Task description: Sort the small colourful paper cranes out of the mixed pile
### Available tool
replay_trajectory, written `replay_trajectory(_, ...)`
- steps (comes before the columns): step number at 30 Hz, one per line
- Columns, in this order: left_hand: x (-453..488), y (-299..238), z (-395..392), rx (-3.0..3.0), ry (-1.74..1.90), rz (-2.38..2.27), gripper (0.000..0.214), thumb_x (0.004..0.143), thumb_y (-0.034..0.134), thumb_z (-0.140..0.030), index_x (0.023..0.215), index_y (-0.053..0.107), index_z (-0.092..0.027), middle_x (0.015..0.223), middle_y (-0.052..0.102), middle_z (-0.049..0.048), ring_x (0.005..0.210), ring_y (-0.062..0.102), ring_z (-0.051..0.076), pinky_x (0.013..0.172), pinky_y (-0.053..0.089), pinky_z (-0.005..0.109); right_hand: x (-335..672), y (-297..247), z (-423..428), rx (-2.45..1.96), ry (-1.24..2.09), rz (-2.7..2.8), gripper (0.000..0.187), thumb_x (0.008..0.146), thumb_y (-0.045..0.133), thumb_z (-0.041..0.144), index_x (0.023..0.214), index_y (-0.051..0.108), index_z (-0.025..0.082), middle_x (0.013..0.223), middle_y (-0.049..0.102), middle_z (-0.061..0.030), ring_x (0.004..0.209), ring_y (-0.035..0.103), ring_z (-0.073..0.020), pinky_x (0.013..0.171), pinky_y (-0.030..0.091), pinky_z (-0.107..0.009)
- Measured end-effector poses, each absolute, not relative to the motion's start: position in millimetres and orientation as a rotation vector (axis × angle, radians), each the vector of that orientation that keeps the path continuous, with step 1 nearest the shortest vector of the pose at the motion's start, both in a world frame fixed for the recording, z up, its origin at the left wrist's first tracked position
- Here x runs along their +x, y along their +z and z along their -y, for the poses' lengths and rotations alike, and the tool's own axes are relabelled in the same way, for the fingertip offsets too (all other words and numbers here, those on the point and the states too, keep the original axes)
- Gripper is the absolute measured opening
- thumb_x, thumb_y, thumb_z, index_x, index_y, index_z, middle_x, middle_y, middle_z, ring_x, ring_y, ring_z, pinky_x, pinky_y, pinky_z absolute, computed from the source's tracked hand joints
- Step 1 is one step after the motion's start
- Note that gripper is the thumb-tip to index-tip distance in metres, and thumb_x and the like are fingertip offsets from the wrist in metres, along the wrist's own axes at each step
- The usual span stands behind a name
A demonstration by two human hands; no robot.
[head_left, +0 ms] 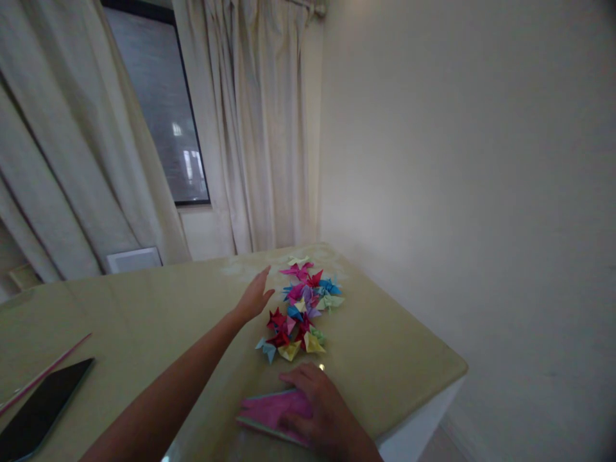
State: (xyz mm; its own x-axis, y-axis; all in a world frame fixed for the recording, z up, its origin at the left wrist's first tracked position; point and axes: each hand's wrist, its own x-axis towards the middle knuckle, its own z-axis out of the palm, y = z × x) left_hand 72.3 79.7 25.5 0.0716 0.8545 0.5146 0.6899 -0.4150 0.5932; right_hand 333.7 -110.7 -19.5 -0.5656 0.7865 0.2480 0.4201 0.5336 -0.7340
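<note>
My left hand (255,296) is stretched out over the table, fingers extended and together, just left of a pile of several folded paper shapes (303,308) in pink, red, blue, yellow and green; it holds nothing. My right hand (320,410) rests near the table's front edge, fingers spread and pressing flat on a stack of pink paper sheets (272,410).
The table (144,308) has a pale yellow-green cover; its right corner (462,369) drops off near the white wall. A black phone (43,407) and a thin pink stick (45,372) lie at the left. Curtains and a window stand behind the table.
</note>
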Motion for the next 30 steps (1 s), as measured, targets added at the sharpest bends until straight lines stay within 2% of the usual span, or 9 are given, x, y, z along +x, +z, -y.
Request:
replay_trajectory(3, 56, -1, -41, 2.109, 1.304, -1.607, 0.057, 0.089, 0.056, -0.035, 0.142, 0.048, -0.016, 0.134, 0.064, 0.0203, 0.108, 0.071, 0.029, 0.08, 0.064, 0.045, 334, -29, 107, -0.958, 0.814, 2.212, 0.066, 0.07, 0.094, 0.034, 0.131, 0.071, 0.026, 0.123, 0.071, -0.0081, 0.115, 0.061, -0.0281, 0.106, 0.043, -0.036)
replay_trajectory(6, 27, -30, 5, 2.004, 1.372, -1.693, 0.042, 0.095, 0.051, -0.042, 0.13, 0.057, -0.019, 0.123, 0.069, 0.0145, 0.096, 0.073, 0.025, 0.072, 0.063, 0.038, 332, -32, 104, -0.927, 0.853, 2.198, 0.06, 0.065, 0.096, 0.032, 0.121, 0.075, 0.025, 0.116, 0.072, -0.0061, 0.108, 0.064, -0.0259, 0.097, 0.046, -0.032)
replay_trajectory(10, 5, -41, 52, 2.103, 1.275, -1.722, 0.028, 0.1, 0.044, -0.035, 0.11, 0.067, -0.023, 0.105, 0.073, 0.0074, 0.09, 0.072, 0.021, 0.081, 0.06, 0.036, 331, -18, 107, -0.929, 0.91, 2.206, 0.045, 0.072, 0.093, 0.028, 0.114, 0.075, 0.023, 0.109, 0.07, -0.0036, 0.099, 0.066, -0.0219, 0.087, 0.048, -0.028)
replay_trajectory(13, 10, -31, 65, 2.242, 1.199, -1.693, 0.028, 0.101, 0.042, -0.031, 0.107, 0.069, -0.024, 0.104, 0.074, 0.0072, 0.096, 0.072, 0.021, 0.087, 0.058, 0.034, 331, -6, 111, -0.944, 0.878, 2.211, 0.033, 0.08, 0.088, 0.024, 0.111, 0.075, 0.021, 0.108, 0.069, -0.0045, 0.1, 0.066, -0.0215, 0.088, 0.048, -0.028)
replay_trajectory(19, 25, -21, 68, 2.478, 0.916, -1.641, 0.034, 0.098, 0.039, -0.02, 0.111, 0.071, -0.023, 0.107, 0.074, 0.009, 0.096, 0.072, 0.021, 0.086, 0.055, 0.031, 328, -4, 112, -1.07, 0.643, 2.172, 0.022, 0.09, 0.077, 0.022, 0.112, 0.074, 0.021, 0.113, 0.068, -0.007, 0.106, 0.064, -0.0236, 0.095, 0.049, -0.033)
replay_trajectory(24, 26, -15, 74, 2.394, 0.857, -1.714, 0.034, 0.105, 0.036, -0.029, 0.114, 0.068, -0.024, 0.112, 0.076, 0.0084, 0.099, 0.072, 0.02, 0.088, 0.052, 0.029, 330, -7, 110, -1.018, 0.5, 2.128, 0.015, 0.095, 0.072, 0.023, 0.11, 0.074, 0.022, 0.112, 0.07, -0.0076, 0.108, 0.064, -0.0254, 0.098, 0.05, -0.037)
replay_trajectory(30, 34, -4, 78, 2.374, 0.51, -1.898, 0.047, 0.107, 0.033, -0.041, 0.086, 0.069, -0.021, 0.087, 0.077, 0.0097, 0.08, 0.072, 0.021, 0.071, 0.044, 0.029, 338, -7, 109, -0.896, 0.401, 1.977, 0.013, 0.103, 0.061, 0.033, 0.105, 0.071, 0.024, 0.105, 0.07, -0.0064, 0.102, 0.066, -0.0235, 0.092, 0.053, -0.034)
